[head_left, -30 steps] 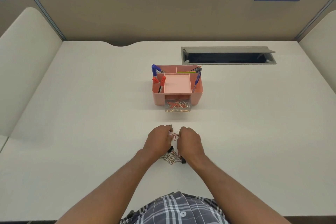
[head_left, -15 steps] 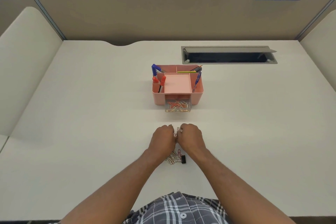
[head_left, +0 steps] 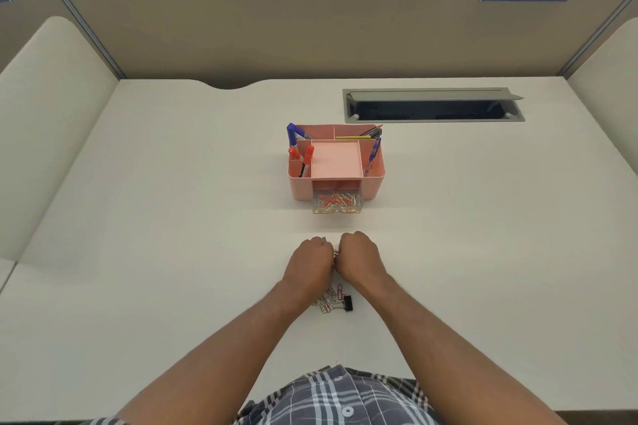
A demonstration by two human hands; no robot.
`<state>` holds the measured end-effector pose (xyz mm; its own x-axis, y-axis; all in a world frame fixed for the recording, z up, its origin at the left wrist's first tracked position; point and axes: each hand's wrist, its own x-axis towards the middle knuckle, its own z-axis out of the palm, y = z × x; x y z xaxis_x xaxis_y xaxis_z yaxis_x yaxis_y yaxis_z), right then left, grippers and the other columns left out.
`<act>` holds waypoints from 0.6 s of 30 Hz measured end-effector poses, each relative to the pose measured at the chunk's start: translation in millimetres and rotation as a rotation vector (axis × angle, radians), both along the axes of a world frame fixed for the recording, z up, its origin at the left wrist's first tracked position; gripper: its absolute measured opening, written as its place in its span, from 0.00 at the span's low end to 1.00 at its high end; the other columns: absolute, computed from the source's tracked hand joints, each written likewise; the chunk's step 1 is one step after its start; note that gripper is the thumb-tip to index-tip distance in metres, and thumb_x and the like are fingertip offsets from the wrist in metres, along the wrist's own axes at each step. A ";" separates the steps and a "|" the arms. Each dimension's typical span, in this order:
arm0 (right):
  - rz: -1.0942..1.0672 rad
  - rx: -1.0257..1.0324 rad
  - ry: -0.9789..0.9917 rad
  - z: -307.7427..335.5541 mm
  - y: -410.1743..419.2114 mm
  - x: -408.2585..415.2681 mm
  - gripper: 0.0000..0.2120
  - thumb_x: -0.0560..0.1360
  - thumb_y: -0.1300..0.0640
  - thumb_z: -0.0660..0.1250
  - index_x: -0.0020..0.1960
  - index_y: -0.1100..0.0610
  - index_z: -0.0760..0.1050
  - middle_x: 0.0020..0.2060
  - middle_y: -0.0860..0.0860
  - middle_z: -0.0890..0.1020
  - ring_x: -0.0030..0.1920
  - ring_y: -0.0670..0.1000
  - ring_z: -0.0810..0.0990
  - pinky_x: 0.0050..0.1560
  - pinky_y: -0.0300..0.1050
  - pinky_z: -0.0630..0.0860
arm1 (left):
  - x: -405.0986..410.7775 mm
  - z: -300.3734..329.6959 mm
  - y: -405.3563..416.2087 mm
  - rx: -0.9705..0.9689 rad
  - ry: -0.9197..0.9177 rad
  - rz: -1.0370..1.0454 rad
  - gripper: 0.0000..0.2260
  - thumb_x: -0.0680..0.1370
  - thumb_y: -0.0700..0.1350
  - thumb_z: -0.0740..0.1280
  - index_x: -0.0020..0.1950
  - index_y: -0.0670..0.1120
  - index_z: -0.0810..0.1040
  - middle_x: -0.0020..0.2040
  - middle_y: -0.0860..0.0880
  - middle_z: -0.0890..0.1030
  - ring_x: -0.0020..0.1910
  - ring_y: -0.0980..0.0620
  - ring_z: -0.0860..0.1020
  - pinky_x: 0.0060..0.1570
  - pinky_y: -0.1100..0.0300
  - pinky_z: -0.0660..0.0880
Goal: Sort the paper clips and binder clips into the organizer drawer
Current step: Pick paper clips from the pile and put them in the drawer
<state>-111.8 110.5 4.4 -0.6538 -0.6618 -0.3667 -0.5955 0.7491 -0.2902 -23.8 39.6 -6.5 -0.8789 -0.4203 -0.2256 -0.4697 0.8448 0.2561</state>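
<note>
A pink desk organizer (head_left: 374, 183) stands mid-desk with its clear drawer (head_left: 337, 204) pulled out toward me, several coloured paper clips inside. My left hand (head_left: 309, 264) and my right hand (head_left: 359, 260) are fisted side by side just in front of the drawer, knuckles nearly touching, with paper clips (head_left: 335, 252) pinched between them. What each fist encloses is hidden. Behind my wrists on the desk lies a small heap of paper clips (head_left: 329, 300) and one black binder clip (head_left: 348, 303).
Red and blue markers, a pen and pencils stand in the organizer's upper compartments. A grey cable hatch (head_left: 433, 105) is open at the back right of the white desk. Padded partitions close the desk on three sides.
Both hands have moved forward from the clip heap toward the drawer, carrying clips between them. The heap and the black binder clip now lie uncovered behind the wrists.
</note>
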 end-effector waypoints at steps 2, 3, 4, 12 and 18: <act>-0.002 0.006 -0.003 0.7 1.0 -0.5 0.15 0.71 0.64 0.63 0.31 0.55 0.60 0.43 0.58 0.78 0.37 0.57 0.71 0.37 0.44 0.63 | 2.1 0.7 -2.7 0.016 0.009 -0.017 0.06 0.71 0.33 0.60 0.44 0.42 0.72 0.46 0.40 0.77 0.43 0.43 0.73 0.38 0.56 0.59; 0.000 0.008 -0.004 1.1 1.4 -0.6 0.12 0.71 0.64 0.63 0.33 0.56 0.63 0.44 0.58 0.80 0.38 0.57 0.72 0.37 0.44 0.64 | 3.5 0.6 -4.1 0.030 0.012 -0.016 0.06 0.72 0.33 0.60 0.43 0.43 0.71 0.46 0.40 0.77 0.41 0.44 0.71 0.38 0.57 0.58; 0.005 0.005 -0.010 1.7 1.9 -0.8 0.09 0.71 0.64 0.63 0.35 0.56 0.66 0.44 0.58 0.81 0.39 0.57 0.74 0.37 0.43 0.64 | 4.9 0.0 -5.5 0.045 0.021 -0.009 0.06 0.72 0.33 0.60 0.42 0.44 0.70 0.45 0.40 0.77 0.39 0.45 0.70 0.37 0.57 0.58; -0.086 -0.098 -0.125 14.4 11.2 -6.1 0.07 0.69 0.64 0.62 0.44 0.61 0.78 0.41 0.55 0.82 0.44 0.58 0.80 0.43 0.49 0.78 | 11.9 0.1 -20.1 0.191 0.230 0.137 0.09 0.79 0.40 0.59 0.50 0.43 0.80 0.46 0.45 0.79 0.46 0.46 0.77 0.46 0.53 0.74; -0.244 -0.431 -0.106 54.5 6.4 -28.1 0.05 0.70 0.60 0.65 0.42 0.53 0.78 0.38 0.49 0.82 0.40 0.51 0.80 0.41 0.44 0.78 | -12.5 40.9 -38.2 0.144 0.499 0.186 0.07 0.79 0.40 0.62 0.43 0.42 0.78 0.39 0.45 0.78 0.39 0.47 0.75 0.40 0.52 0.73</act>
